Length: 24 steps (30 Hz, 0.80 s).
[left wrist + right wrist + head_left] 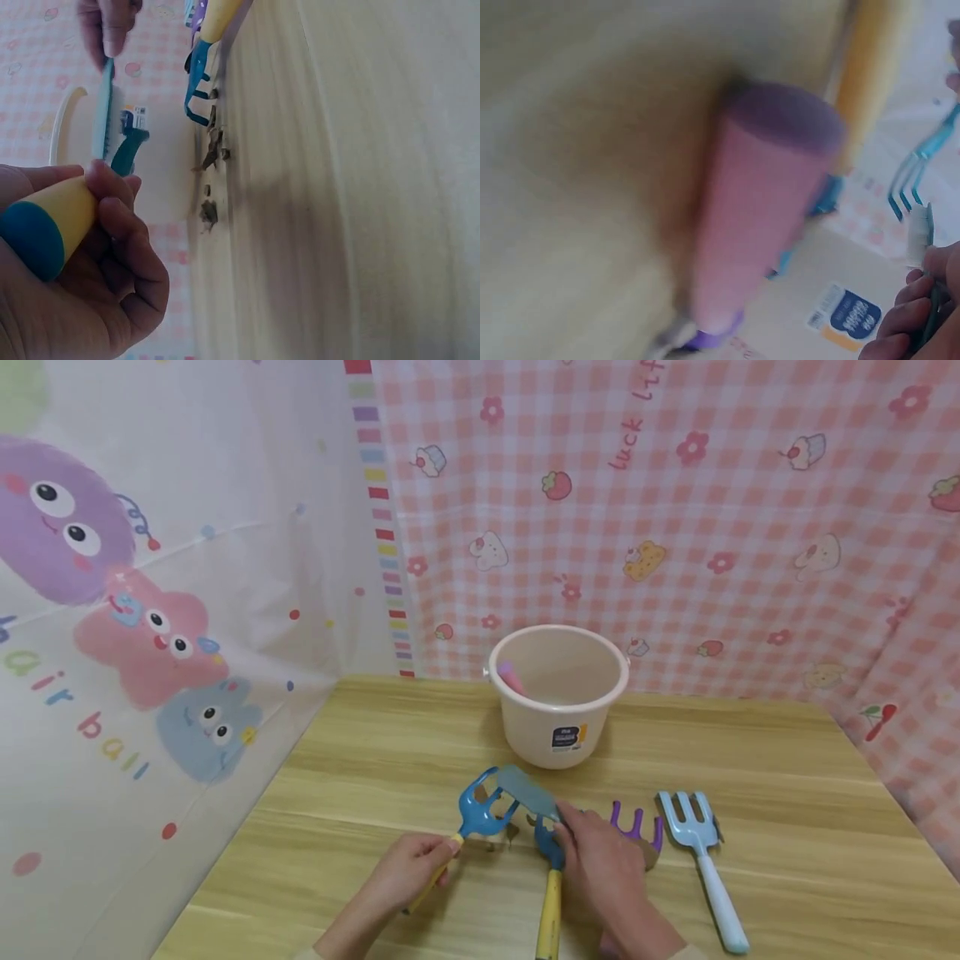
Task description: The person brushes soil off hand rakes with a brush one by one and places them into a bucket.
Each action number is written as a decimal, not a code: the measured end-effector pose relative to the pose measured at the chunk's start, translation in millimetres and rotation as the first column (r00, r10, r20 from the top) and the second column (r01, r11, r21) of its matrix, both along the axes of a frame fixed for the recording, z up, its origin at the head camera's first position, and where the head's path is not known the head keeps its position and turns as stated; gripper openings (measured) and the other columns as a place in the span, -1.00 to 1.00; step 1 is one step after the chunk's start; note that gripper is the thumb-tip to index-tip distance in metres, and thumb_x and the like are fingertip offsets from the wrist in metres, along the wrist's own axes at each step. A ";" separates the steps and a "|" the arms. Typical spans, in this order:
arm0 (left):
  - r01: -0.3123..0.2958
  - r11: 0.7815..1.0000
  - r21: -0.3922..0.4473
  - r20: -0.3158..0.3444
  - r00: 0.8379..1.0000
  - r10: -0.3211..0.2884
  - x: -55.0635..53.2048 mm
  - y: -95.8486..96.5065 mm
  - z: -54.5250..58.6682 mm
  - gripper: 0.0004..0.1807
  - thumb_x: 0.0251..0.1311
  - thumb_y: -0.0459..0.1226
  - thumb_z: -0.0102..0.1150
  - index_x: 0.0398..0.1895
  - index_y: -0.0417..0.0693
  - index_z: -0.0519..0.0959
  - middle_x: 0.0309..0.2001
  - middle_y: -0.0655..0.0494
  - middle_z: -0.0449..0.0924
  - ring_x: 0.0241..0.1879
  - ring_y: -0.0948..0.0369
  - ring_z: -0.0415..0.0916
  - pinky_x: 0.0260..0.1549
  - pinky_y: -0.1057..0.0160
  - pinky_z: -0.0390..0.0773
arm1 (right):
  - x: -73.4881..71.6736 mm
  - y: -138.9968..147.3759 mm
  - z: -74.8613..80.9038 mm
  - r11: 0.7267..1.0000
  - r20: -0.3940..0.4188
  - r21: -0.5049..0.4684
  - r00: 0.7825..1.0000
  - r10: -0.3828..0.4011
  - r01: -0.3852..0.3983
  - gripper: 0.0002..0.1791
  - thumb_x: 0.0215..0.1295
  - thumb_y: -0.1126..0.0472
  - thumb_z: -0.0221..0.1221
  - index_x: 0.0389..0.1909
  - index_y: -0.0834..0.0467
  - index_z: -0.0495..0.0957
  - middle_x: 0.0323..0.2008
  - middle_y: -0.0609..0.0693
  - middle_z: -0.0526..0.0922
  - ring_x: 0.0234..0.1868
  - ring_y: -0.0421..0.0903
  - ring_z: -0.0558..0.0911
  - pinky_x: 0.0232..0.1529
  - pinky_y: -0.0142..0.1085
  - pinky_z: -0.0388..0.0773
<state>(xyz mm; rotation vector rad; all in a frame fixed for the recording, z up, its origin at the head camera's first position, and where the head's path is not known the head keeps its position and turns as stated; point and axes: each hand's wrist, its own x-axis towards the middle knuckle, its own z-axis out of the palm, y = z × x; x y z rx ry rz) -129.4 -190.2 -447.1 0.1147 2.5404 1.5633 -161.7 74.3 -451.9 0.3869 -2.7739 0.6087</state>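
Observation:
My left hand [411, 868] grips the yellow handle of a blue hand rake [480, 817], whose tines are raised off the table. In my right hand [609, 864] is a grey-green brush [527, 791], its head at the rake's tines; bristles show in the right wrist view. Whether they touch the tines I cannot tell. Brown dirt crumbs [209, 214] lie on the wood below. Beside the right hand is a second blue garden tool [551, 906] with a yellow handle. A purple rake [636, 831] is partly hidden behind that hand; its pink handle [757, 210] shows in the right wrist view.
A pale bucket [555, 727] stands at the back of the wooden table [360, 760], with a pink-and-purple handle [512, 677] inside. To the right lies a light blue hand fork [693, 835]. Behind the table hangs a pink checked cloth [675, 602]; a printed white sheet [247, 568] hangs on the left.

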 end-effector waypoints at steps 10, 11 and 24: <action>0.026 0.999 -0.036 -0.046 0.999 -0.028 1.5 6.8 11.8 -0.65 0.40 -0.10 0.08 -0.36 -0.18 0.67 -0.66 0.19 0.50 -0.76 0.37 0.06 -0.79 0.43 0.01 | 5.6 -16.0 6.6 0.991 -0.053 -0.030 0.991 0.125 -0.127 -0.62 0.39 0.06 0.20 0.19 -0.02 0.58 -0.41 -0.12 0.60 -0.53 -0.16 0.52 -0.64 -0.30 0.35; 0.031 0.999 -0.039 -0.043 0.999 -0.033 2.4 7.3 11.9 -0.65 0.41 -0.10 0.08 -0.37 -0.18 0.67 -0.67 0.20 0.49 -0.77 0.37 0.06 -0.80 0.44 0.01 | 5.0 -15.2 4.3 0.995 -0.040 -0.021 0.994 0.101 -0.102 -0.63 0.38 0.05 0.20 0.18 -0.03 0.58 -0.43 -0.11 0.60 -0.54 -0.14 0.53 -0.65 -0.29 0.34; -0.021 0.999 -0.031 -0.050 0.999 0.020 -3.1 2.8 6.6 -0.59 0.42 -0.11 0.05 -0.46 -0.25 0.60 -0.68 0.14 0.45 -0.76 0.34 0.08 -0.79 0.42 0.04 | 12.9 -6.9 5.0 0.989 -0.111 -0.070 0.987 0.119 -0.128 -0.64 0.33 0.10 0.26 0.13 0.00 0.63 -0.35 -0.08 0.71 -0.47 -0.08 0.65 -0.59 -0.26 0.45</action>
